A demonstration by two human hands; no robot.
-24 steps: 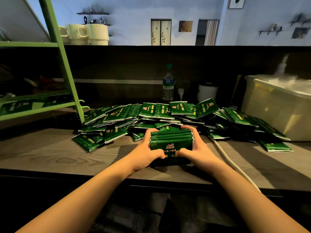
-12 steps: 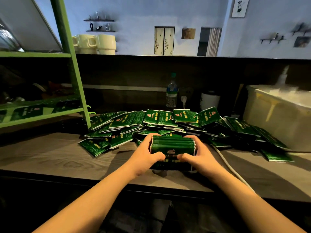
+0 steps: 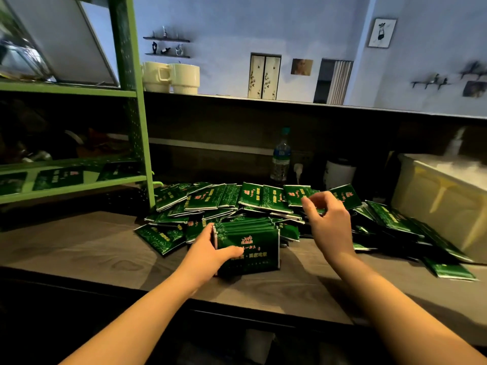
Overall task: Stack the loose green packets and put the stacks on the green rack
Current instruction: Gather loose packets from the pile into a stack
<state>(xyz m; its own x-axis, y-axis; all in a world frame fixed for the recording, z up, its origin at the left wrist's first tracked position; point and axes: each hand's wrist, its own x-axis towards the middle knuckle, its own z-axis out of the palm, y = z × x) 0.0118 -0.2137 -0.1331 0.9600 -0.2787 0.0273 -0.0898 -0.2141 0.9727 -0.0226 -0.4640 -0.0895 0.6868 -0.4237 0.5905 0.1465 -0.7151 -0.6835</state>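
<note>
While the left hand grips the stack between thumb and fingers, the right hand hovers loosely curled over the loose packets.

This looks like a small tea shop or café, seen from behind the serving counter. A big heap of green packets lies on the wood, all the same kind, like goods for sale. Left of the heap stands a green rack with more packets on its shelf. Above the heap, on the high ledge, sit cream mugs. Behind the heap are a water bottle and a plug. Far behind are pictures and little wall shelves.
</note>
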